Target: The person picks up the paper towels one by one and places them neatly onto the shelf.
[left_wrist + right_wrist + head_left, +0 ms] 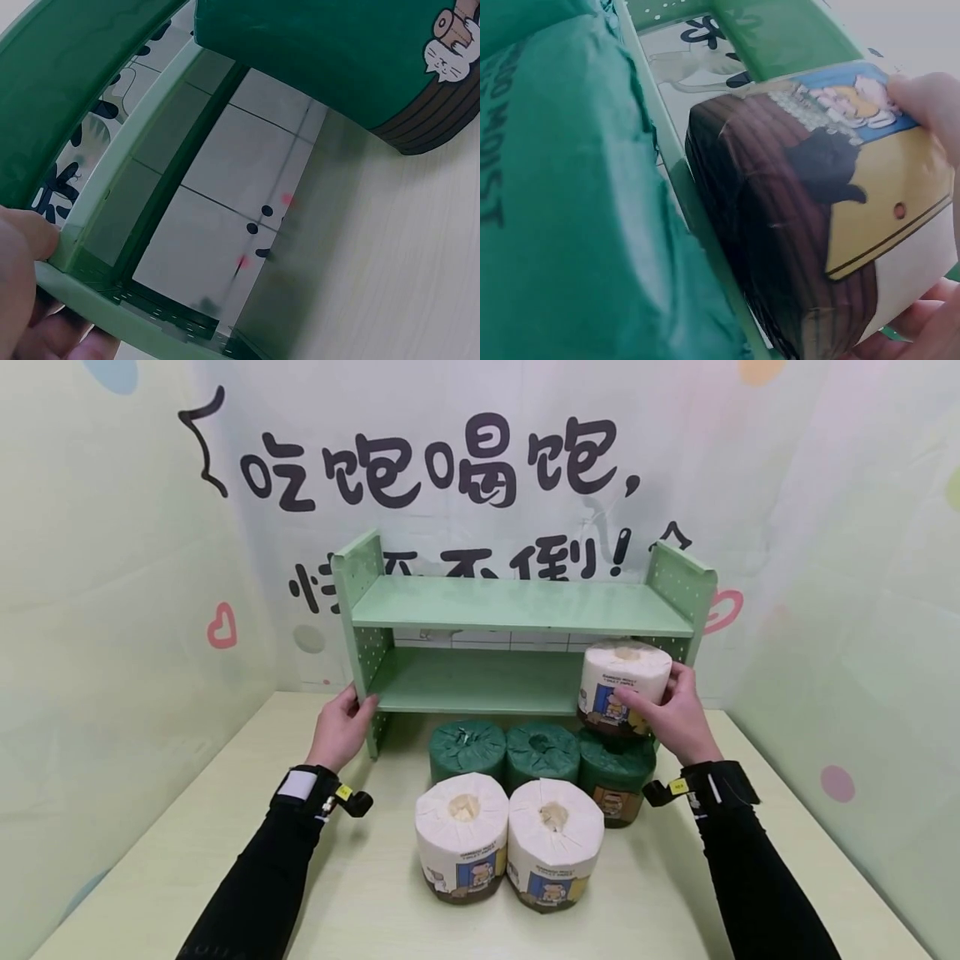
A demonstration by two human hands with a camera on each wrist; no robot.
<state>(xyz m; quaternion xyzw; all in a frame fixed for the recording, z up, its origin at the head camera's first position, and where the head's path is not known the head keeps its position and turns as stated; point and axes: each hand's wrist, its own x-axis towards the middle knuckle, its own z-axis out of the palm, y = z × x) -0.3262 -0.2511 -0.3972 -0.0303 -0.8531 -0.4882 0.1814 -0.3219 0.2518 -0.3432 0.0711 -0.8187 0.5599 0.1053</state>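
Observation:
My right hand (681,717) grips a white-wrapped toilet paper roll (611,675) at the right end of the middle board of a green shelf (480,681). The thumb lies across the printed front, the other fingers around the right side. In the right wrist view the roll's dark, wood-patterned lower part (780,217) is tilted at the board's edge. My left hand (341,727) holds the shelf's left side panel, thumb on the near inner side and fingers outside, as the left wrist view shows from close by (30,262).
Several green-wrapped rolls (467,747) stand in a row at the shelf's foot, the rightmost (618,789) beneath the held roll. Two white-wrapped rolls (461,835) stand in front of them on the pale table (360,893). A printed backdrop (450,393) rises behind.

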